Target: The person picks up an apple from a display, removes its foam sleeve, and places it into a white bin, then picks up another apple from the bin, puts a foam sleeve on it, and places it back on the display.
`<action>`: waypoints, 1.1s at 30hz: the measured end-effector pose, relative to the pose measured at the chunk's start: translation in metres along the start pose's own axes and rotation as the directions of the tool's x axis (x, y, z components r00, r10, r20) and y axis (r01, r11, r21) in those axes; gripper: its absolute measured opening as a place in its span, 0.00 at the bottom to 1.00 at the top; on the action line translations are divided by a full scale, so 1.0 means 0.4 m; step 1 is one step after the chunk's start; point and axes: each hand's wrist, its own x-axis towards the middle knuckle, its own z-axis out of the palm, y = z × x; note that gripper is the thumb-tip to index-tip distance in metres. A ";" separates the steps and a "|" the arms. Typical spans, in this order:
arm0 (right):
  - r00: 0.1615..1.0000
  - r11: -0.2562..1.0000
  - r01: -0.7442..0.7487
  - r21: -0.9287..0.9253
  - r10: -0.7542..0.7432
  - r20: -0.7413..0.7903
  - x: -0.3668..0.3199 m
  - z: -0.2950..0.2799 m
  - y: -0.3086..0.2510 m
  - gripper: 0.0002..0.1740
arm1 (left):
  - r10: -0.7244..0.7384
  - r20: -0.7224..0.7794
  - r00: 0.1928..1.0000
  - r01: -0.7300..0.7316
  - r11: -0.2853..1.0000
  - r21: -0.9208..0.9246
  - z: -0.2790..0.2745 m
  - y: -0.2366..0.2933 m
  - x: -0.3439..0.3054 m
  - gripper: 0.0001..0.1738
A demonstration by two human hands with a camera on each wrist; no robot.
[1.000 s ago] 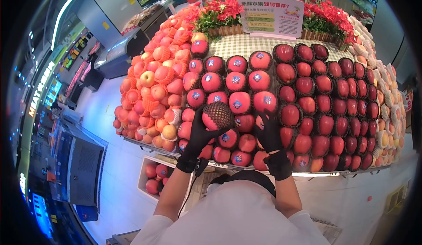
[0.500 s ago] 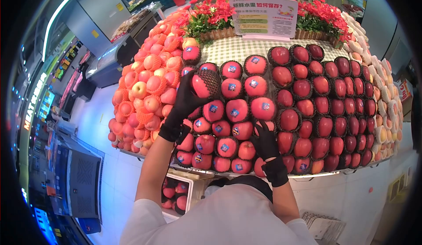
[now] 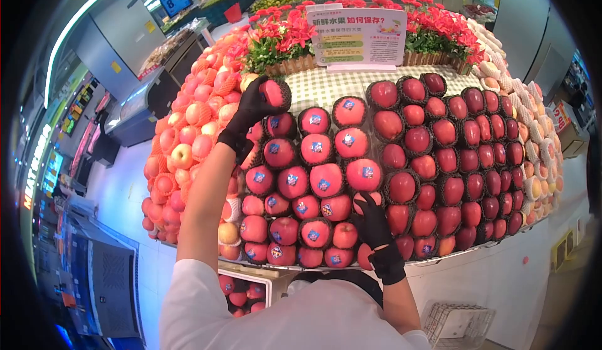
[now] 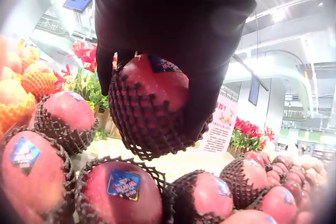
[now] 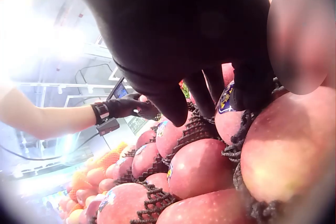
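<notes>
Holding netted apple (image 3: 274, 91) at top-left of apple stack (image 3: 326, 179), you're curling left hand (image 3: 249, 116) fingers round it | right hand (image 3: 374, 219) fingers lying spread on lower apples (image 3: 337, 207) | likely firm, bruisable, net grippy: cup sides, don't squeeze

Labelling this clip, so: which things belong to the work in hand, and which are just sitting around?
In hand: left hand gripping the netted apple; right hand resting on the stacked apples.
Just around: paper sign; red flowers; orange-netted fruit; darker apples alongside.
</notes>
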 end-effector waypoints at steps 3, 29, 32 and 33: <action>1.000 1.000 -0.002 0.008 0.002 -0.016 -0.003 -0.001 -0.005 0.25 | -0.035 0.074 0.997 0.039 0.997 -0.066 0.021 -0.035 0.053 0.62; 0.996 0.991 -0.092 0.094 0.092 0.001 -0.002 0.015 0.008 0.22 | -0.108 0.390 0.914 0.137 0.989 -0.048 0.085 -0.098 0.120 0.53; 0.997 0.994 -0.079 0.070 0.080 -0.010 -0.005 0.017 0.011 0.21 | -0.111 0.377 0.919 0.121 0.993 -0.003 0.082 -0.090 0.114 0.55; 0.998 0.996 -0.064 0.055 0.065 -0.021 -0.005 0.016 0.011 0.21 | -0.092 0.353 0.931 0.084 0.996 0.037 0.085 -0.094 0.111 0.55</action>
